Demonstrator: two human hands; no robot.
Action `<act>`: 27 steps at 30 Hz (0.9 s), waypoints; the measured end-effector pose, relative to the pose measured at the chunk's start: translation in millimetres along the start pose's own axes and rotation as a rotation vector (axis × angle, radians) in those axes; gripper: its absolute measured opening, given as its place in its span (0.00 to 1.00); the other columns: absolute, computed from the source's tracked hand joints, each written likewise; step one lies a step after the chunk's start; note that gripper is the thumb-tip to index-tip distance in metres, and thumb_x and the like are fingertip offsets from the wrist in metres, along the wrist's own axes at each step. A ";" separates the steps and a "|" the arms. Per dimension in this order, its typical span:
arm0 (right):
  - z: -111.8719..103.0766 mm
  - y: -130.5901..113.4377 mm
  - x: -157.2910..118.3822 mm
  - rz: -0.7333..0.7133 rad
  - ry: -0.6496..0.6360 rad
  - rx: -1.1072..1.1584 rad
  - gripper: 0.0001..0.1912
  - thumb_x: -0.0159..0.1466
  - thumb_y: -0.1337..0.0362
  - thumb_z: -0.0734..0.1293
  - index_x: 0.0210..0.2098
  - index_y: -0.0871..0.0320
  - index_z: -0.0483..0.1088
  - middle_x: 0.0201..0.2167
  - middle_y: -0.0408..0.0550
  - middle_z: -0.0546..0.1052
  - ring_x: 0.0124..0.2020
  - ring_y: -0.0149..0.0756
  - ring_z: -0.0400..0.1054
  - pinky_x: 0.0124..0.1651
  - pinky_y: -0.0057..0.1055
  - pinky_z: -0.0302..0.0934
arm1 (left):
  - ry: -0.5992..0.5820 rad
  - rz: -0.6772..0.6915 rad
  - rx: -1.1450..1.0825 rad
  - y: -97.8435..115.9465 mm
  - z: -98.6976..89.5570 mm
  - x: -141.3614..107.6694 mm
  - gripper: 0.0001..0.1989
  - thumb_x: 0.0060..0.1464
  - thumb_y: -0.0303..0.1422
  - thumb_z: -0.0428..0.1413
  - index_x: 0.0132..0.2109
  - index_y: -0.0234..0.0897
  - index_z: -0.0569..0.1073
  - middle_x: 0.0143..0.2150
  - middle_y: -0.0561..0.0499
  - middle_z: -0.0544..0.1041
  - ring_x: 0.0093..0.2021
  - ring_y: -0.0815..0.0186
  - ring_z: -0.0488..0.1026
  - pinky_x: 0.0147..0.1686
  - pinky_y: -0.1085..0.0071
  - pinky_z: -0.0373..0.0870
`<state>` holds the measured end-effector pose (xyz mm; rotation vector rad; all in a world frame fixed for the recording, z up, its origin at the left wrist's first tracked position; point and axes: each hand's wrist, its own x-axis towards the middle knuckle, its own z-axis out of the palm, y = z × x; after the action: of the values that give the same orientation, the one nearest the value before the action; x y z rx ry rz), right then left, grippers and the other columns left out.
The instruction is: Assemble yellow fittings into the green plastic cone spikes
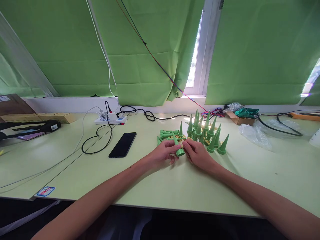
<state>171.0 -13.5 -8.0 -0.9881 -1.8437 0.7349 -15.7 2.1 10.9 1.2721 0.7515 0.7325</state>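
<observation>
My left hand (163, 152) is closed around a green plastic cone-shaped spike (179, 152), its wide base toward me and its point tilted away. Close beside that base, my right hand (199, 155) is closed in a pinch; what sits between its fingertips is too small and hidden to name. Beyond my hands stands a cluster of similar green spikes (211, 144), points up. Several more green spikes (168, 134) lie on their sides just behind my left hand. Small yellowish pieces (206, 142) are scattered among the spikes.
A black phone (122, 145) lies left of my hands on the pale table (155, 186). Farther back are a white power strip (111, 119) and a looping black cable (150, 116). At right sit a small cardboard box (240, 119) and clear plastic bags (255, 135).
</observation>
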 end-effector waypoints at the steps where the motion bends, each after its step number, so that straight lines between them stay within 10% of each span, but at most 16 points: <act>1: 0.0 -0.1 -0.1 -0.002 0.001 -0.002 0.22 0.73 0.52 0.56 0.24 0.55 0.56 0.17 0.38 0.61 0.19 0.29 0.53 0.26 0.29 0.50 | -0.016 0.013 0.024 0.1 -0.5 -0.4 0.19 0.51 0.44 0.66 0.39 0.31 0.76 0.28 0.54 0.67 0.24 0.72 0.69 0.17 0.76 0.63; 27: -1.7 11.0 4.6 0.094 -0.173 0.033 0.20 0.67 0.58 0.56 0.19 0.54 0.52 0.12 0.36 0.54 0.17 0.27 0.47 0.22 0.29 0.41 | 0.024 0.627 1.112 -6.9 2.7 -10.5 0.06 0.64 0.33 0.53 0.38 0.36 0.70 0.41 0.47 0.70 0.35 0.67 0.66 0.31 0.72 0.65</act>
<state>174.8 -3.8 -14.0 -1.0225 -1.9368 0.9301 -19.0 -9.1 5.4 2.5865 0.8025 0.8412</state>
